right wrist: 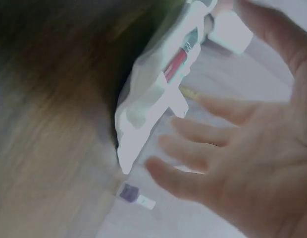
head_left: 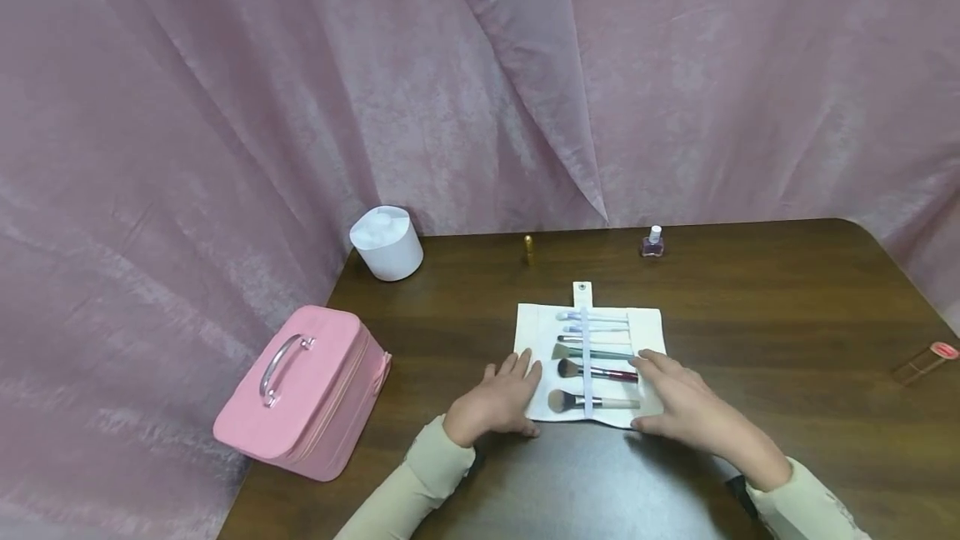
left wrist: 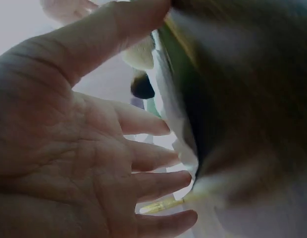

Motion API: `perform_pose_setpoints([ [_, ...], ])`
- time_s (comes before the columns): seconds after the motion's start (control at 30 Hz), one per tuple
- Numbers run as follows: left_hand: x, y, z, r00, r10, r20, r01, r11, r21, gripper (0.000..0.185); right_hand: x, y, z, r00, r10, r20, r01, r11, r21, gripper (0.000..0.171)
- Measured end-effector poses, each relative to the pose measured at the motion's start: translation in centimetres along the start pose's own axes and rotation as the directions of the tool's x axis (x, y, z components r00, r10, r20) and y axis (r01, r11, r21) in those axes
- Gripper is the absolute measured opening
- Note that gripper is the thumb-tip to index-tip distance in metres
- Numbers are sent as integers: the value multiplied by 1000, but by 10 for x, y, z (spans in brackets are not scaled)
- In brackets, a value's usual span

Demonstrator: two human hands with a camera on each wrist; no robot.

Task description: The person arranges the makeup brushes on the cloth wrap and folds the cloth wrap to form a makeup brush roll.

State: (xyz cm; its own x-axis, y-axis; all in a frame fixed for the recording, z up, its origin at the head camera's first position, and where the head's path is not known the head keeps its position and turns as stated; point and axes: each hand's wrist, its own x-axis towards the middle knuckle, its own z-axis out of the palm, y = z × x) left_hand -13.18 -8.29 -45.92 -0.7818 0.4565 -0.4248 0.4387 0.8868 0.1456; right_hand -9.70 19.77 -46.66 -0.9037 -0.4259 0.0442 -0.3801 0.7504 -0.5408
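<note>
Two flat hands, left (head_left: 495,402) and right (head_left: 686,411), grip nothing, pressing brush roll (head_left: 589,361); brushes lie crosswise, bristles left.

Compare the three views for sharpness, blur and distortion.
Head view: sharp, evenly lit, edges bowed by a wide lens, brush roll clear. Left wrist view: dim, table smeared, left hand fairly clear. Right wrist view: overexposed and blurred, right hand soft.
</note>
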Motion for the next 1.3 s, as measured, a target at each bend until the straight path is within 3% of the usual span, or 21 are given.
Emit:
perform_pose_setpoints([
  [0.1,0,3,1,1000,-2,-4,1,1000,-5,96,3,-3,6,994,29,108,-24,998,-52,91],
  [0.23,1,4,1,999,32,1,-32,999,14,91,6,-6,12,982,45,185,-27,995,-96,90],
  [0.67,8,1,-3,996,86,0,-86,994,73,75,13,-5,12,992,-69,107,92,971,-221,51],
  [0.8,10,3,-2,994,111,-8,-109,988,111,68,13,-6,8,990,-76,117,98,976,-195,42],
  [0.97,13,-1,0,978,199,-67,-189,973,128,44,14,-1,-4,982,-79,170,103,985,-138,37],
  [1.1,12,-6,-1,962,260,-87,-255,964,70,28,15,8,-12,975,-104,198,119,991,-65,36],
  [1.3,11,-15,-8,957,283,-67,-286,958,-34,25,20,17,-18,966,-174,193,176,984,7,25],
])
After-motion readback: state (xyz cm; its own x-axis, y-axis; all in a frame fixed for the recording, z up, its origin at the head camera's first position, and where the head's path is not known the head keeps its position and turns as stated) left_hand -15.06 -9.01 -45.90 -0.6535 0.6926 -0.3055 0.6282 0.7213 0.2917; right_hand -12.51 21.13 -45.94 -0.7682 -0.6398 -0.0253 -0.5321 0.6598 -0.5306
